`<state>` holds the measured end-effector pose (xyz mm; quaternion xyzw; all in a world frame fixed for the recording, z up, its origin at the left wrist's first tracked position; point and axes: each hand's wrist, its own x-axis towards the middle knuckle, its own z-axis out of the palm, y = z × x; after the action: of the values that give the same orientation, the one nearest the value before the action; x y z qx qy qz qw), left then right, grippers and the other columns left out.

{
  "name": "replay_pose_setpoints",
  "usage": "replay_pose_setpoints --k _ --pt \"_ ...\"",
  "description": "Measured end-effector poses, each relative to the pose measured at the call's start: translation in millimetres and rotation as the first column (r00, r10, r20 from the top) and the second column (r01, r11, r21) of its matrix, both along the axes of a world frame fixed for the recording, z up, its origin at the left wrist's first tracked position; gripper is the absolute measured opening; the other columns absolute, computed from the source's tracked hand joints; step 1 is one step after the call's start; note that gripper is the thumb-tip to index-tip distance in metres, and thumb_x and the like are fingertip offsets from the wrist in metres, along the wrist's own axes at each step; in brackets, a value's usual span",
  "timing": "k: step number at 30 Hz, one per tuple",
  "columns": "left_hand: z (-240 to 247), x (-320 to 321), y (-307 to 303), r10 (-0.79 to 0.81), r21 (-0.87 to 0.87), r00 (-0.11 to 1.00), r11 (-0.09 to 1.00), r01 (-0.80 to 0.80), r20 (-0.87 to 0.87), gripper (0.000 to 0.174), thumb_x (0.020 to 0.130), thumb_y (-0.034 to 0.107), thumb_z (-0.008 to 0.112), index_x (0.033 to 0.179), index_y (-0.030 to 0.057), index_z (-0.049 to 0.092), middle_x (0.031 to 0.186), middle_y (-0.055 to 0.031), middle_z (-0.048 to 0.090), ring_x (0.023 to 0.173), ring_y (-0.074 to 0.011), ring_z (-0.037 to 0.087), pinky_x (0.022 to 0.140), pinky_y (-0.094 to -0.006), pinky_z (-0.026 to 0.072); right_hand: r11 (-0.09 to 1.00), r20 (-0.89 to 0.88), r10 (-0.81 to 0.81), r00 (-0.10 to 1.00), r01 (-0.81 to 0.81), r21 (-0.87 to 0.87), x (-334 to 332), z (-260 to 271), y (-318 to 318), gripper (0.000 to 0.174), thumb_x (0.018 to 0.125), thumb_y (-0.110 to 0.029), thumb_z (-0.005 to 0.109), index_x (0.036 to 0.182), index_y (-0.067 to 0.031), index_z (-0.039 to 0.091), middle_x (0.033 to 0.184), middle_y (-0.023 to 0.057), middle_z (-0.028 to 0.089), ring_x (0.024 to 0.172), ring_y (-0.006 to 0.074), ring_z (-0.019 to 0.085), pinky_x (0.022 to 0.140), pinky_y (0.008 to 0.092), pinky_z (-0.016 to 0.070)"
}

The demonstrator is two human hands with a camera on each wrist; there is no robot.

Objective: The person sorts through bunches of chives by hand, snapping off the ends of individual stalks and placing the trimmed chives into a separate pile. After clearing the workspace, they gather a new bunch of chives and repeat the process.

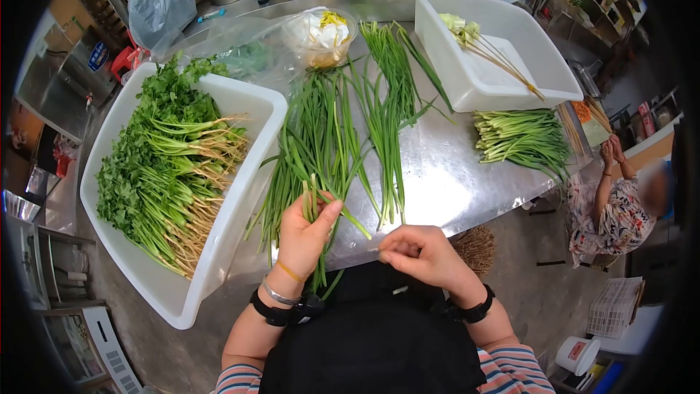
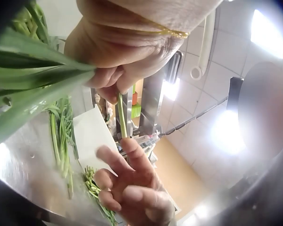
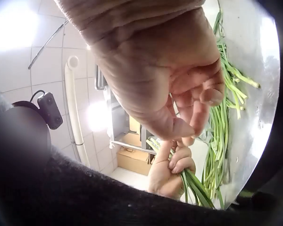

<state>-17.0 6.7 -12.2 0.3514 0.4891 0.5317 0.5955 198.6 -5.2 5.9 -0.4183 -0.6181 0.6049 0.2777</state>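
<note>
My left hand (image 1: pixel 305 232) grips a small bunch of garlic chives (image 1: pixel 310 201), thumb laid across the stalks. Pale stalk ends stick out above the fist, and one stalk (image 2: pixel 122 115) points toward my right hand. My right hand (image 1: pixel 419 254) hovers close beside it with loosely bent fingers. In the right wrist view, its thumb (image 3: pixel 177 128) comes near the other fingertips, and no stalk shows in the palm. Beyond my left hand a loose pile of chives (image 1: pixel 321 120) lies on the steel table (image 1: pixel 441 175), with another bunch (image 1: pixel 390 168) to its right.
At left stands a white tub (image 1: pixel 271 113) of rooted coriander (image 1: pixel 157 175). A second white tub (image 1: pixel 503 98) sits at the back right, with a tidy chive bundle (image 1: pixel 521 137) before it. A plastic bowl (image 1: pixel 317 47) stands behind the pile. Another person (image 1: pixel 612 204) sits at far right.
</note>
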Motion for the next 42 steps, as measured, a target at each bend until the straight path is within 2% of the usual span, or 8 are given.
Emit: replay_pose_setpoints --k 6,9,17,19,22,26,38,42 --pt "-3 3 -3 -0.029 -0.02 0.999 0.999 0.028 -0.035 0.013 0.087 0.017 0.064 0.091 0.0046 0.06 0.072 0.0035 0.056 0.056 -0.0039 0.046 0.05 -0.0199 0.0369 0.934 0.121 -0.162 0.979 0.112 0.34 -23 1 7 0.016 0.077 -0.013 0.072 0.088 -0.0044 0.064 0.075 0.0057 0.065 0.055 0.0156 0.058 0.052 0.0261 0.0458" --pt "10 -12 -6 -0.261 0.0 0.868 0.958 0.288 -0.421 0.019 0.092 0.016 0.055 0.085 0.0 0.061 0.073 -0.005 0.064 0.067 -0.013 0.059 0.065 -0.0275 0.0468 0.807 0.131 -0.266 0.955 0.146 0.573 -22 0 9 0.011 0.079 -0.007 0.067 0.089 -0.0039 0.065 0.076 0.0099 0.063 0.059 0.0216 0.06 0.054 0.0296 0.0472" --pt "32 -9 -31 -0.138 0.338 0.663 0.773 0.537 -0.736 0.022 0.095 0.014 0.045 0.09 0.0005 0.062 0.07 -0.0045 0.058 0.06 -0.0097 0.052 0.058 -0.0243 0.0441 0.917 -0.008 0.053 0.999 -0.046 0.397 -12 3 4 0.012 0.08 -0.009 0.069 0.091 -0.0039 0.067 0.079 0.004 0.065 0.063 0.0115 0.06 0.058 0.024 0.0461" --pt "28 -14 -34 -0.725 -0.042 0.554 0.621 0.783 -0.409 0.013 0.09 0.01 0.051 0.094 0.0003 0.059 0.07 -0.0066 0.056 0.065 -0.0146 0.056 0.062 -0.0284 0.0466 0.938 -0.013 0.054 0.998 -0.046 0.345 -4 5 4 0.013 0.08 -0.009 0.069 0.091 -0.0034 0.067 0.078 0.0035 0.065 0.064 0.0102 0.059 0.057 0.0233 0.0457" --pt "42 -27 -38 -0.627 -0.173 0.73 0.778 0.604 -0.27 0.019 0.094 0.017 0.047 0.086 0.0029 0.057 0.065 -0.0023 0.05 0.057 -0.0107 0.048 0.055 -0.0244 0.0426 0.937 -0.159 -0.348 0.924 0.349 -0.022 12 -9 3 0.014 0.082 -0.008 0.066 0.094 -0.001 0.064 0.075 0.0004 0.063 0.064 0.0052 0.056 0.056 0.0213 0.0437" --pt "52 -49 -31 -0.252 -0.197 0.91 0.924 0.327 0.33 0.026 0.098 0.028 0.044 0.084 0.007 0.05 0.067 0.0011 0.046 0.048 -0.0031 0.031 0.043 -0.0172 0.0258 0.808 0.095 -0.548 0.831 0.498 0.315 25 -13 22 0.01 0.08 -0.006 0.065 0.089 -0.0024 0.063 0.072 0.0005 0.059 0.059 0.0076 0.053 0.053 0.0224 0.042" --pt "33 -29 -28 -0.392 -0.181 0.914 0.896 0.405 0.102 0.019 0.097 0.022 0.047 0.085 0.0064 0.05 0.068 0.0018 0.046 0.049 -0.0011 0.03 0.044 -0.0158 0.0247 0.775 0.364 -0.411 0.836 0.111 0.622 -19 -38 28 0.009 0.075 -0.01 0.068 0.081 -0.0046 0.065 0.075 0.0097 0.061 0.063 0.0274 0.061 0.057 0.0345 0.0481" --pt "31 -32 -28 -0.388 -0.167 0.911 0.897 0.409 0.143 0.021 0.096 0.024 0.049 0.087 0.0054 0.052 0.07 0.001 0.049 0.05 -0.0011 0.034 0.044 -0.0164 0.0266 0.731 0.593 -0.545 0.593 -0.01 0.682 -23 -41 39 0.026 0.07 -0.015 0.073 0.091 -0.0027 0.064 0.072 0.0101 0.062 0.062 0.0267 0.062 0.057 0.0353 0.0482"
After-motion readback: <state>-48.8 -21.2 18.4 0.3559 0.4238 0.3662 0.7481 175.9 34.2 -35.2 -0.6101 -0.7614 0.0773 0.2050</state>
